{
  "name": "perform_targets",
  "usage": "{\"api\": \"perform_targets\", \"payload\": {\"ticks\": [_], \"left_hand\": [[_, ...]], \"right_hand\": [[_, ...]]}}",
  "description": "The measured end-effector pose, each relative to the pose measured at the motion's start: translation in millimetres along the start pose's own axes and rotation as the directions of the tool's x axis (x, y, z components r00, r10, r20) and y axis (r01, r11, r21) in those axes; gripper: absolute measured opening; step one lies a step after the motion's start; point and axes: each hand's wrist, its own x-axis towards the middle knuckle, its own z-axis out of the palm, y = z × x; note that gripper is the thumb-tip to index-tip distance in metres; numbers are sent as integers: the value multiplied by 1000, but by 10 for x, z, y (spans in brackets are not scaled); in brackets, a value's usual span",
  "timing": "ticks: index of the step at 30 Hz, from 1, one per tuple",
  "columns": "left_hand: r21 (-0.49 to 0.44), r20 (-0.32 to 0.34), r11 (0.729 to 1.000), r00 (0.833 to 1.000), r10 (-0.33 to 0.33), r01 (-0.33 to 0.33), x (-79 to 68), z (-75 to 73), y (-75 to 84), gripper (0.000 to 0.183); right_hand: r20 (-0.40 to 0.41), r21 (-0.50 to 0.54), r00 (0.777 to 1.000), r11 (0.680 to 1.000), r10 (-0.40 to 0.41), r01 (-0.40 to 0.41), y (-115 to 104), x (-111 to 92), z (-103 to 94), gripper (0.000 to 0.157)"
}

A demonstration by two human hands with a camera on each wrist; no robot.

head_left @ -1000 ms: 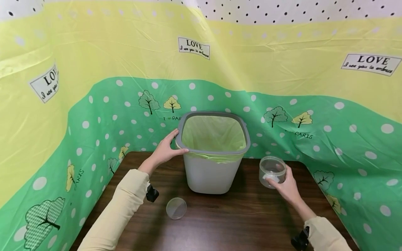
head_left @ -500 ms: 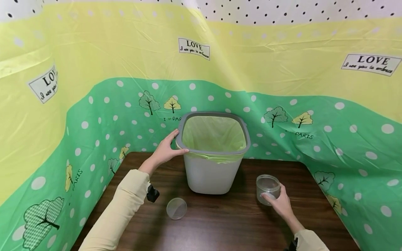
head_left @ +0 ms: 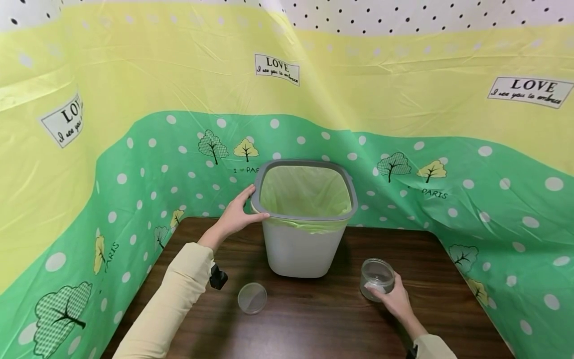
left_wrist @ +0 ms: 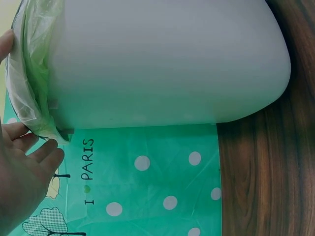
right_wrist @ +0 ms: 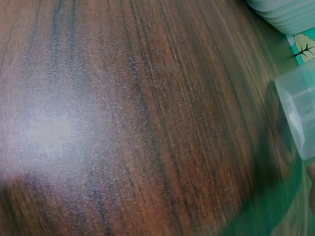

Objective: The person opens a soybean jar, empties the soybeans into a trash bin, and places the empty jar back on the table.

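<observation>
A light grey trash can (head_left: 296, 252) with a darker grey rim stands on the table, lined with a green plastic bag (head_left: 307, 192). At its left front corner my left hand (head_left: 234, 214) holds the rim, thumb in front and fingers along the side; the left wrist view shows that hand (left_wrist: 24, 172) against the bag's folded edge. My right hand (head_left: 396, 298) grips a clear round plastic jar (head_left: 377, 271) without a lid, mouth up. A whitish patch shows low in the jar. Whether its base touches the table cannot be told. In the right wrist view the jar (right_wrist: 300, 110) is cut off.
A clear round lid (head_left: 252, 298) lies flat on the dark wooden table (head_left: 305, 324), left of centre and in front of the trash can. A green and yellow printed curtain (head_left: 179, 139) encloses the table at the back and sides.
My right hand has lowered the jar and brought it toward me and slightly left. The left hand, trash can and lid have stayed in place.
</observation>
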Motion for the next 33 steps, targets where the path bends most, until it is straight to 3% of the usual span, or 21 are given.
{"api": "perform_targets", "payload": {"ticks": [22, 33], "left_hand": [[-12, -12, 1000, 1000, 2, -2, -13, 11, -9, 89], [-21, -5, 1000, 1000, 10, -10, -8, 6, -9, 89]], "right_hand": [[21, -34, 1000, 999, -6, 7, 90, -85, -50, 93], [53, -27, 997, 997, -64, 66, 17, -78, -172, 91]]}}
